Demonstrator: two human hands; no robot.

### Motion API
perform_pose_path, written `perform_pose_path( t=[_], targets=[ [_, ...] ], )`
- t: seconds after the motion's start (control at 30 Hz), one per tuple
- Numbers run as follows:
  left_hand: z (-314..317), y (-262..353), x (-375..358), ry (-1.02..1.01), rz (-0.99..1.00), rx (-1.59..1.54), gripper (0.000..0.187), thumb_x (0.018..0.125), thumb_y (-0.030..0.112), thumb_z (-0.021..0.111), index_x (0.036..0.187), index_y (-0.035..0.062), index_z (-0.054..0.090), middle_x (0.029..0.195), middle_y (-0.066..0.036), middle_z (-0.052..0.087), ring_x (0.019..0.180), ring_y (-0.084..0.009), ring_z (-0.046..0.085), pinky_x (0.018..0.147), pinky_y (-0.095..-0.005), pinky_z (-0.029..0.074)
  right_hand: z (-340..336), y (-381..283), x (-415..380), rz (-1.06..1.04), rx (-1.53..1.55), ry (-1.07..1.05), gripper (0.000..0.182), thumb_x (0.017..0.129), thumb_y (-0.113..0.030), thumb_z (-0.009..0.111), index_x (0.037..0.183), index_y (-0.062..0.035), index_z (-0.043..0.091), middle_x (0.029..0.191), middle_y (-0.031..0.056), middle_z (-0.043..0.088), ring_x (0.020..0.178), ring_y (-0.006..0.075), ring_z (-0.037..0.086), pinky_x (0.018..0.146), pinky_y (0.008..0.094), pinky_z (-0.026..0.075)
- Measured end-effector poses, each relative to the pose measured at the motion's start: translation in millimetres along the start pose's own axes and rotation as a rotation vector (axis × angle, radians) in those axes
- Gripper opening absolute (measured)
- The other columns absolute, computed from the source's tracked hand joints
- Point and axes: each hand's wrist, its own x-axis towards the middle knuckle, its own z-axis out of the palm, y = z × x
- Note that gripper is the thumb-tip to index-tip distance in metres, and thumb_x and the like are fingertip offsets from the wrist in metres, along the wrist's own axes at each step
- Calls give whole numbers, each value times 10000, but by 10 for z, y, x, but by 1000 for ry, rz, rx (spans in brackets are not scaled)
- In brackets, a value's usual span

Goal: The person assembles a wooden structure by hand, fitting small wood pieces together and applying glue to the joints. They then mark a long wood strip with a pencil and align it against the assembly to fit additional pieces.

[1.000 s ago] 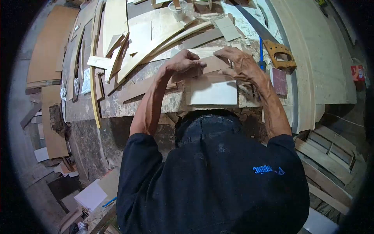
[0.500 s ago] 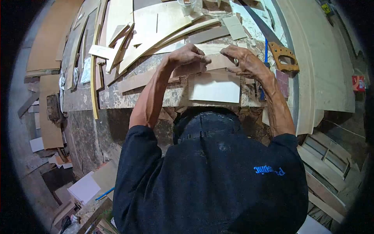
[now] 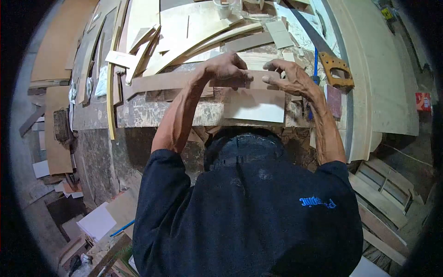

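— What do we count on the scarred wooden workbench (image 3: 152, 113)?

— One long brown wooden strip (image 3: 166, 82), one pale rectangular board (image 3: 254, 105) just below it.

— Hands?

— We note the left hand (image 3: 224, 68) knuckles-up, fingers clamped on the strip; right hand (image 3: 290, 76) pinching its end.

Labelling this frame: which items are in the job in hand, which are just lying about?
In hand:
left hand
right hand
long brown strip under both hands
pale rectangular panel below it

Lying about:
handsaw
curved pale offcuts
clear cup
workbench
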Motion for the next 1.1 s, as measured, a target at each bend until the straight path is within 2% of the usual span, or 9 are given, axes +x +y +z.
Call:
perform_pose_path(
  t=[0.03, 0.13, 0.17, 0.27, 0.3, 0.47, 0.7, 0.8, 1.1],
  targets=[
    [19, -12, 16, 12, 35, -53, 310, 832, 346, 775, 909, 46, 767, 730, -82, 720, 614, -141, 663, 608, -324, 535, -105, -172, -12, 66, 54, -129, 386, 883, -320, 704, 1087, 7, 675, 930, 108, 683, 883, 174, 636, 774, 315, 521],
    [-8, 309, -144, 11, -4, 68, 388, 869, 349, 748, 976, -24, 732, 827, -108, 741, 743, -177, 694, 679, -327, 557, -77, -82, -6, 195, 252, -221, 337, 887, -288, 689, 1035, 15, 689, 840, 66, 668, 775, 140, 618, 690, 296, 502],
    [13, 227, -96, 122, 59, 227, 372, 850, 331, 764, 988, -11, 720, 895, -122, 728, 765, -190, 686, 690, -368, 562, 20, -19, -48, 32, 308, -20, 306, 892, -271, 686, 1005, 13, 694, 762, 21, 639, 681, 108, 572, 609, 292, 466],
    [198, 167, -231, 758, 562, 734, 315, 851, 268, 757, 979, -14, 697, 965, -133, 695, 761, -218, 672, 703, -416, 559, 56, -113, -155, 159, 397, 15, 293, 894, -262, 684, 991, 14, 689, 746, 13, 622, 668, 96, 538, 590, 290, 441],
    [297, 249, -385, 930, 568, 745, 229, 872, 208, 729, 954, -1, 682, 993, -137, 661, 729, -220, 655, 648, -399, 567, 142, 8, -151, 96, 345, 55, 284, 898, -267, 685, 983, 4, 686, 733, 0, 615, 671, 84, 530, 596, 272, 438],
    [964, 15, -541, 823, 88, 17, 176, 898, 175, 704, 998, 31, 706, 923, -143, 690, 656, -171, 657, 560, -294, 586, 229, 78, -184, 168, 435, 66, 276, 910, -286, 684, 972, -17, 687, 740, -27, 604, 669, 66, 511, 593, 241, 416],
    [1411, -12, -292, 1186, 186, 96, 187, 838, 106, 712, 1008, 32, 686, 865, -130, 682, 686, -213, 656, 634, -334, 528, 291, 72, -102, 185, 478, -9, 297, 909, -300, 687, 984, -12, 677, 716, -45, 557, 635, 52, 472, 565, 234, 385],
    [1472, -87, -224, 1251, 244, -20, 163, 846, 112, 700, 978, 17, 694, 845, -138, 692, 702, -227, 664, 652, -334, 527, 321, 31, -113, 196, 518, 13, 294, 896, -301, 687, 877, -8, 666, 698, -15, 580, 662, 81, 498, 590, 269, 421],
    [1520, -51, -194, 1257, 96, -176, 112, 841, 91, 697, 893, -7, 707, 751, -144, 699, 668, -230, 675, 661, -337, 526, 396, 52, -140, 202, 518, 21, 272, 895, -274, 676, 896, -2, 669, 701, 2, 589, 665, 82, 511, 585, 276, 429]
  ],
)
